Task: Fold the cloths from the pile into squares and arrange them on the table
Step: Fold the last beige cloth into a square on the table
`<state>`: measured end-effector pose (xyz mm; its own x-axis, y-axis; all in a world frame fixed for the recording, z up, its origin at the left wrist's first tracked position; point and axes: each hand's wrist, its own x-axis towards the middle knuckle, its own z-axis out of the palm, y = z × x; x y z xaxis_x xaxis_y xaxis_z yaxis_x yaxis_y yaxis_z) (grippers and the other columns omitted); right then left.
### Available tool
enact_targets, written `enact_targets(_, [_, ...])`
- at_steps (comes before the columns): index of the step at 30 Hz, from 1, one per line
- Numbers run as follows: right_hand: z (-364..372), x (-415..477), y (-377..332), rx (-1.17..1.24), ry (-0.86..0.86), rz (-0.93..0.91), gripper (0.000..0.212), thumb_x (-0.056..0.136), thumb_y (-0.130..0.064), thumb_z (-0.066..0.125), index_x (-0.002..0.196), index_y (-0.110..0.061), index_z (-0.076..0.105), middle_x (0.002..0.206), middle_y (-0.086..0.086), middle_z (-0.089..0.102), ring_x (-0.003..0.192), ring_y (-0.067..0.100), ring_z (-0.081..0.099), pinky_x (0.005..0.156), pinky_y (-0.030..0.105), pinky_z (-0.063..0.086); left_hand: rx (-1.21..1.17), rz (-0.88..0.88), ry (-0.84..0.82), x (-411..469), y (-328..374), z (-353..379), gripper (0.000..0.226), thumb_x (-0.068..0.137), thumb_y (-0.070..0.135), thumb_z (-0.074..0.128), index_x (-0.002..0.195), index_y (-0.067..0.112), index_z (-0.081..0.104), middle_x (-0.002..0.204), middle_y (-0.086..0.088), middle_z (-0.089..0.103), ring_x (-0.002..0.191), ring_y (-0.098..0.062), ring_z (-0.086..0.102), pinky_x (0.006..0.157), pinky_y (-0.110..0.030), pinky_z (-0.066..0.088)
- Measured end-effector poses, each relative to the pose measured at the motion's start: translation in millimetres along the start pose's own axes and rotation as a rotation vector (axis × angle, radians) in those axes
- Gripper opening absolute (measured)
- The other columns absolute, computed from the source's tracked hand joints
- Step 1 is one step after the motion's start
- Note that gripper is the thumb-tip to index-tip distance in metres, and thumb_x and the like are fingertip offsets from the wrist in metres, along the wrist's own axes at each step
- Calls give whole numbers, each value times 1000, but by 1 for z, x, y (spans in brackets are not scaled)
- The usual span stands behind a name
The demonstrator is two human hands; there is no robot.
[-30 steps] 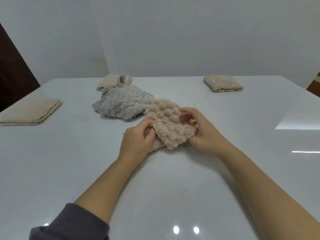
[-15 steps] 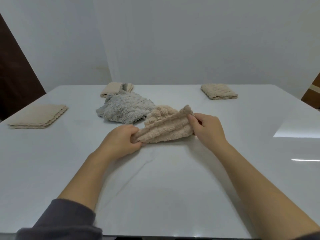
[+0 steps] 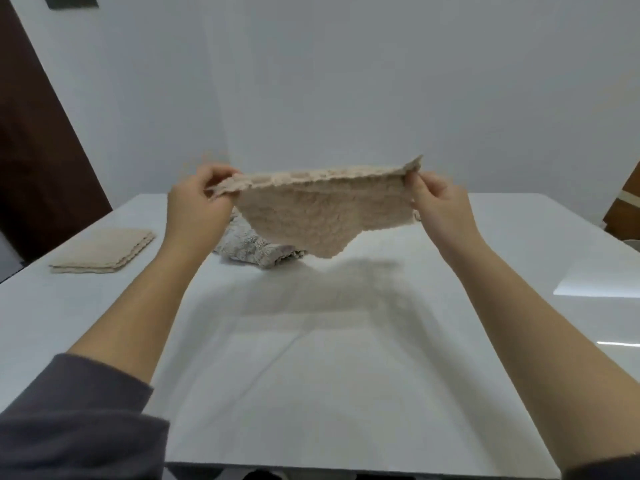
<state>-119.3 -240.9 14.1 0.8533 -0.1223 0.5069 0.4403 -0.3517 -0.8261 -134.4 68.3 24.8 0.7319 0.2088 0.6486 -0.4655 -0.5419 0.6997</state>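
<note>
Grey cloth behind raised beige cloth

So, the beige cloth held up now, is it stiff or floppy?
Probably floppy: the beige cloth, pinched at two corners by the left hand and right hand, sags to a point in the middle. It looks light, since fingertips alone seem to carry it.

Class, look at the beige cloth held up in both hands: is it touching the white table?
Apart. The head view shows the beige cloth hanging clear of the table, bare tabletop and the cloth's shadow showing beneath its lowest edge.
</note>
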Motion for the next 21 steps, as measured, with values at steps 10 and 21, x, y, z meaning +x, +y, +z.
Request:
enact_targets(10, [-28, -102, 47, -66, -242, 127, 46, 92, -38, 52, 78, 5, 57, 74, 9, 56, 72, 15, 49, 70, 35, 35, 62, -218, -467, -113, -24, -17, 27, 89, 4, 58, 83, 27, 73, 78, 5, 70, 74, -11, 62, 72, -29, 48])
enact_targets(21, [-46, -122, 39, 33, -624, 330, 37, 92, -16, 35, 78, 4, 63, 78, 18, 72, 76, 27, 67, 75, 29, 53, -24, -423, -970, -125, -12, -30, 54, 86, 62, 52, 99, 12, 69, 88, -5, 76, 85, -22, 70, 78, -35, 53])
